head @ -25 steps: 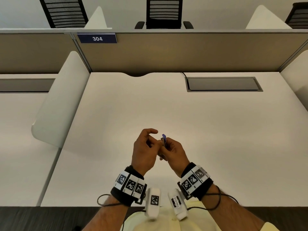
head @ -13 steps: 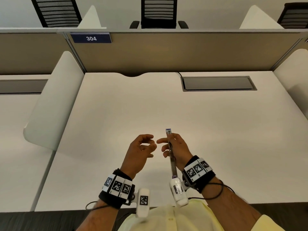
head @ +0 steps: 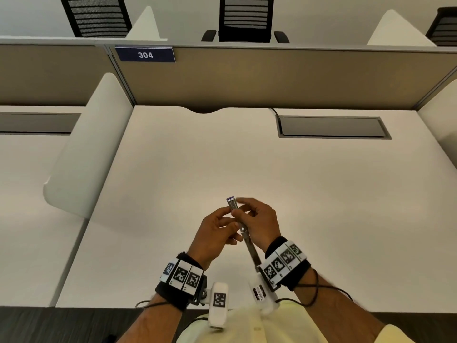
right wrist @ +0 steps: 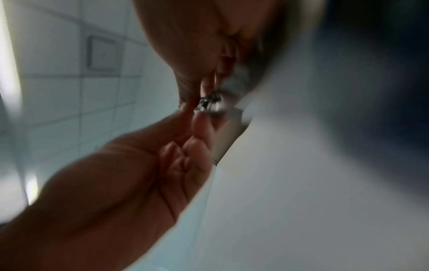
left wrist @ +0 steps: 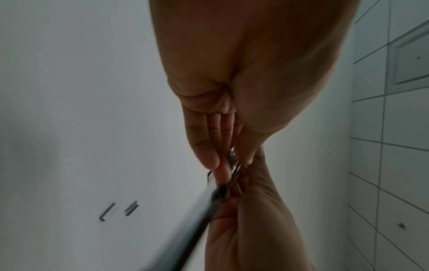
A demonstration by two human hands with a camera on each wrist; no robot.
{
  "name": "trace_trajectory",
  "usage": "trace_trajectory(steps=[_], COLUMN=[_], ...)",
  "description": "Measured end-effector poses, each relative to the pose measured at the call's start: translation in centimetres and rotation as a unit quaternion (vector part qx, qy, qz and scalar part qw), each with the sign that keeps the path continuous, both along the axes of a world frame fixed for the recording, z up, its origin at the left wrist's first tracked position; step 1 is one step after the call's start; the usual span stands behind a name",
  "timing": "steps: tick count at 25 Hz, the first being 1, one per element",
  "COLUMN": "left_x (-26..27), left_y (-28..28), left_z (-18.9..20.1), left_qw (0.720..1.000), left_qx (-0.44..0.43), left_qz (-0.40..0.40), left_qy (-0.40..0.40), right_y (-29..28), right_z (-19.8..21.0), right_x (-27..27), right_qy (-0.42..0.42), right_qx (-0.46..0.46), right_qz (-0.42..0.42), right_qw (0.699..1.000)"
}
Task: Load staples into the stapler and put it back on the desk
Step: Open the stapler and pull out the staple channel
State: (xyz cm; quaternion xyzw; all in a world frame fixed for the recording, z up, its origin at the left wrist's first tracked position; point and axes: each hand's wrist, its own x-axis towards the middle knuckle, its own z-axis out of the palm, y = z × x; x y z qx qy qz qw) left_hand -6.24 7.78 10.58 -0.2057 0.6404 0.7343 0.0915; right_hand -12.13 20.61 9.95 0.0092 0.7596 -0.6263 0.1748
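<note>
Above the near middle of the white counter [head: 247, 169], the right hand [head: 259, 224] is holding the slim silver metal stapler [head: 243, 229] opened out long, its grip curled around the middle. The left hand [head: 212, 236] is pinching the stapler's far end between thumb and fingertips [left wrist: 214, 161]. Two short silver staple strips [left wrist: 120, 210] are lying on the counter.

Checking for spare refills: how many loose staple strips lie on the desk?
2, side by side on the desk: a longer staple strip and a shorter staple strip beside it. Hands may hide others.
</note>
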Motion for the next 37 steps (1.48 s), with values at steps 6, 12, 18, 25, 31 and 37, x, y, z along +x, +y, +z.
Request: trace_trajectory(steps=[6, 12, 18, 25, 31, 37], left_x=[-0.1, 0.1, 0.0, 0.4, 1.1, 0.5], left_y=[-0.8, -1.3, -1.2, -0.9, -0.6, -1.6], left_z=[-0.3, 0.0, 0.3, 0.3, -0.4, -0.2], left_qw=[1.000, 0.999, 1.000, 1.000, 0.997, 0.996], left_qx=[-0.026, 0.008, -0.008, 0.000, 0.025, 0.003], left_qz=[0.007, 0.031, 0.016, 0.022, 0.071, 0.093], left_qy=[0.003, 0.018, 0.007, 0.010, -0.002, 0.003], right_y=[-0.2, 0.8, 1.1, 1.4, 1.9, 3.9], right_z=[0.4, 0.0, 0.5, 0.6, 0.6, 0.3], right_x=[0.5, 1.1, 1.3, 1.4, 1.6, 0.9], right_qy=[0.092, 0.173, 0.148, 0.148, 0.159, 0.094], right_qx=[0.011, 0.066, 0.054, 0.058, 0.032, -0.034], right_qz=[0.041, 0.170, 0.161, 0.161, 0.147, 0.091], right_qw=[0.995, 0.968, 0.974, 0.974, 0.976, 0.991])
